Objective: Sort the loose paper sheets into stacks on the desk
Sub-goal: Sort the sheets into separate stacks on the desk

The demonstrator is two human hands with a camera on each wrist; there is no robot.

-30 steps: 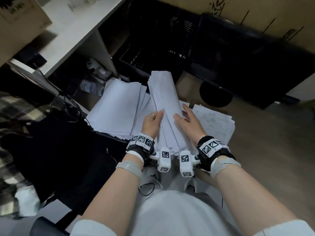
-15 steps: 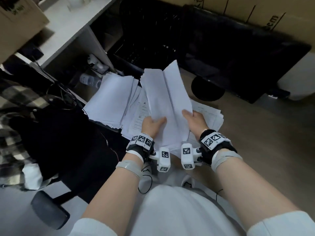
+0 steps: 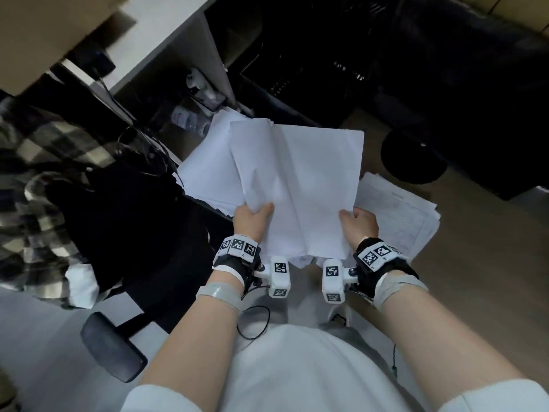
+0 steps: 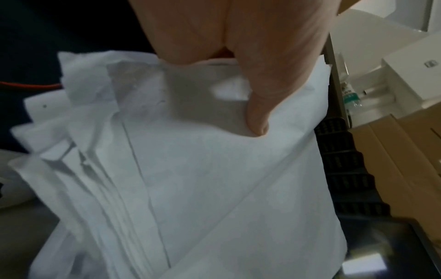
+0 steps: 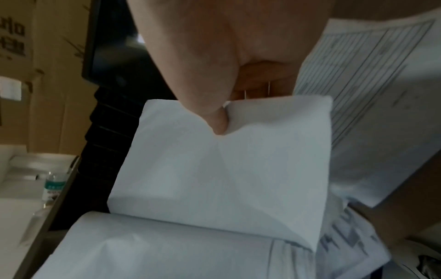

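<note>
A thick bundle of blank white sheets [image 3: 297,185] is held up in front of me, spread flat. My left hand [image 3: 252,217] grips its lower left edge, thumb on top [image 4: 257,120]. My right hand [image 3: 358,221] pinches the lower right edge, thumb pressed on the top sheet [image 5: 217,120]. Under the bundle on the left lies a stack of blank sheets [image 3: 208,171]. On the right lies a stack of printed forms [image 3: 398,215], with ruled tables visible [image 5: 372,79] in the right wrist view.
A black chair with a plaid garment [image 3: 44,162] stands at the left. A white desk shelf [image 3: 166,46] holds a small bottle [image 3: 185,118]. Dark furniture [image 3: 445,84] fills the back, with a round black base [image 3: 414,159] on the brown floor.
The bundle, earlier folded narrow and upright, has been opened out flat and wide. My hands have moved apart to its two lower corners.
</note>
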